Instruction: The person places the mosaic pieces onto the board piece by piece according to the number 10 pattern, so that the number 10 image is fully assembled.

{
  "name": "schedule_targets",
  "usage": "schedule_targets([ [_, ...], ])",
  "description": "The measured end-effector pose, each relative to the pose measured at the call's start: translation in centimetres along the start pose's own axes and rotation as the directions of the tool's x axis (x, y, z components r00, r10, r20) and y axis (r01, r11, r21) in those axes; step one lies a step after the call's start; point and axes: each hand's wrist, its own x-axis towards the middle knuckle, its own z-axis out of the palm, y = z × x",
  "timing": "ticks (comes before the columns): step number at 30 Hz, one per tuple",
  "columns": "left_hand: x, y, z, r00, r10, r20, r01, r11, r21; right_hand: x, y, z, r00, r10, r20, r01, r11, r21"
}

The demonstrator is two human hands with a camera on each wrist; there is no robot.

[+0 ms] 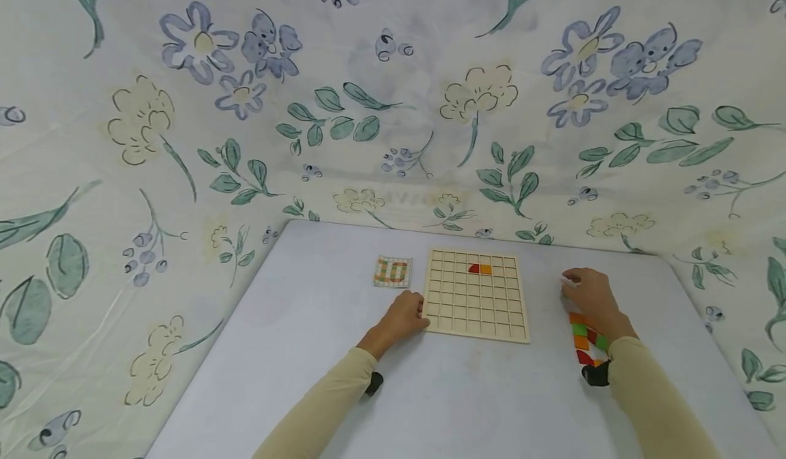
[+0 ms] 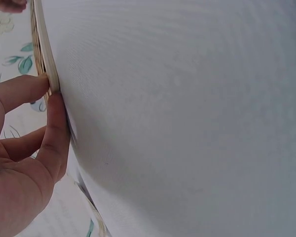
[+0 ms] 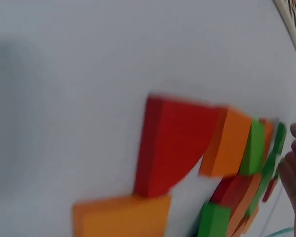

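A pale wooden grid board (image 1: 475, 302) lies on the table, with a red rounded tile (image 1: 474, 269) and an orange square tile (image 1: 486, 269) in its upper cells. My left hand (image 1: 400, 317) pinches the board's lower left edge; the left wrist view shows thumb and finger on the rim (image 2: 48, 61). My right hand (image 1: 592, 295) hovers at the far end of a group of coloured tiles (image 1: 580, 342), partly covering them. Its fingers (image 3: 292, 173) are bent beside the green tiles (image 3: 280, 138), with a gap at the thumb and no tile visible between them.
A small pattern card (image 1: 393, 272) with an orange and green design lies left of the board. The white table (image 1: 479, 397) meets a floral cloth (image 1: 399, 118) behind and at the sides. Near my right wrist the red tile (image 3: 175, 143) and an orange tile (image 3: 121, 217) touch.
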Motion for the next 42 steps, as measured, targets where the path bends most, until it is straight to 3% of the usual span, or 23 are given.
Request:
schedule_targets([
  [6,0.1,-0.1,0.0,1.0,-0.005,0.005,0.005,1.0,-0.005,-0.6,1.4,-0.4,0.995,0.002,0.099,-0.004,1.0,0.019],
  [13,0.2,-0.2,0.2,1.0,0.004,-0.002,-0.004,1.0,-0.018,-0.5,1.7,-0.3,0.994,-0.059,0.088,0.061,0.998,-0.015],
  [21,0.3,0.0,0.2,1.0,0.0,0.0,0.0,1.0,-0.016,-0.2,1.1,-0.1,0.995,-0.059,0.083,0.062,0.998,-0.031],
  [25,0.3,0.0,0.2,1.0,-0.006,0.002,0.006,1.0,-0.014,0.7,-0.2,0.5,0.995,-0.079,0.066,0.081,0.996,-0.025],
  [29,0.3,0.0,0.1,1.0,-0.018,-0.001,0.018,1.0,-0.019,2.1,-2.2,1.5,0.987,-0.156,0.029,0.157,0.988,-0.007],
  [35,0.3,-0.1,0.2,1.0,-0.02,0.001,0.02,1.0,-0.013,3.4,-6.0,4.0,0.961,-0.278,0.007,0.278,0.961,-0.01],
  [42,0.3,0.0,0.2,1.0,-0.002,-0.003,0.002,1.0,-0.001,4.2,-9.8,6.7,0.928,-0.369,0.049,0.368,0.929,0.031],
])
